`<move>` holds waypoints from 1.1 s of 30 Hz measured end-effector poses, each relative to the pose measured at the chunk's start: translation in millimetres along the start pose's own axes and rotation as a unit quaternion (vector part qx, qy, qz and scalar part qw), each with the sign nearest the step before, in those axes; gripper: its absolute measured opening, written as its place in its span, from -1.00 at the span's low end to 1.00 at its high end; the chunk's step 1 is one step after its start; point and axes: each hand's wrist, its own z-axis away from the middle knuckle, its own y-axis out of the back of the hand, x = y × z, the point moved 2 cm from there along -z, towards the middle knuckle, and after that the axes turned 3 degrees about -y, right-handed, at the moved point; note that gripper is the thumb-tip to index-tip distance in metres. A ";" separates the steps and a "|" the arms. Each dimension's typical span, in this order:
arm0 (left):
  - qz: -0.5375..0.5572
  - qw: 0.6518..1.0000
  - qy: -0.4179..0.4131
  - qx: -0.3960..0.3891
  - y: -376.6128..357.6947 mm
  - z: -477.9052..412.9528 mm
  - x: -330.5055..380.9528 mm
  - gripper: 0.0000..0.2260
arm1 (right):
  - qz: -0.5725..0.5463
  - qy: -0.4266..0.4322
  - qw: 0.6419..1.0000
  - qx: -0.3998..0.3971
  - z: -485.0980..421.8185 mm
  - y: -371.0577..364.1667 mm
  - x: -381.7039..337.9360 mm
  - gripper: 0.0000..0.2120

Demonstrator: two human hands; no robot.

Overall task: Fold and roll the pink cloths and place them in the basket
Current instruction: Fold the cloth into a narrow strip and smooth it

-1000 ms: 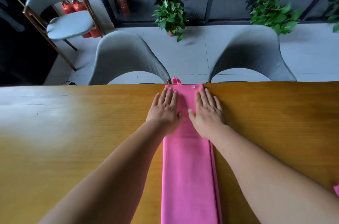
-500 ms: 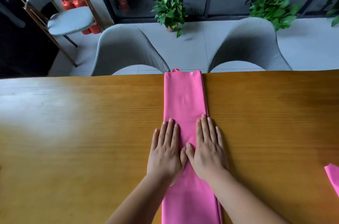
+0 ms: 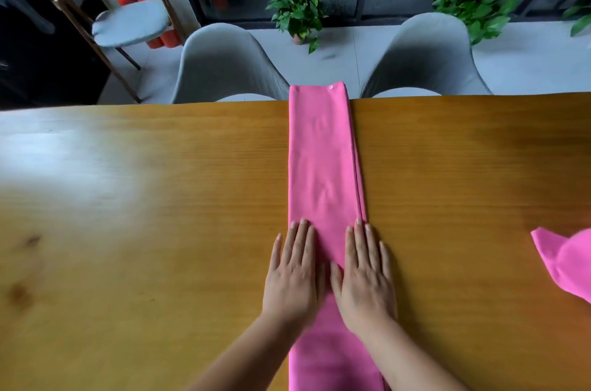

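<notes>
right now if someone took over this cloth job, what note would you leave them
Left hand: open, flat on the folded pink cloth, left side.
Right hand: open, flat on its right side.
It lies as a long narrow strip across the table, far end at the far edge.
Second pink cloth: loose, at the table's right.
Done: lengthwise fold. Left: roll it, do the second cloth, basket both; no basket in view.

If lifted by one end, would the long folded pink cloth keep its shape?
Probably not: the cloth lies thin and flat on the table, so it likely droops. Layers showing along its right edge could slide apart.
</notes>
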 end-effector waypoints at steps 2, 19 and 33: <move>-0.014 1.000 0.005 -0.021 -11.7 13.8 -4.5 -0.35 | 0.015 -0.001 1.000 -0.014 8.3 -8.7 4.4 -0.25; -0.007 0.997 -0.069 -0.029 -21.4 140.9 8.9 -0.32 | 0.017 0.037 0.999 0.008 146.7 -24.5 14.2 -0.21; -0.096 0.980 -0.152 -0.085 -24.8 165.6 13.6 -0.27 | 0.070 0.083 0.994 -0.028 186.7 -23.8 28.8 -0.23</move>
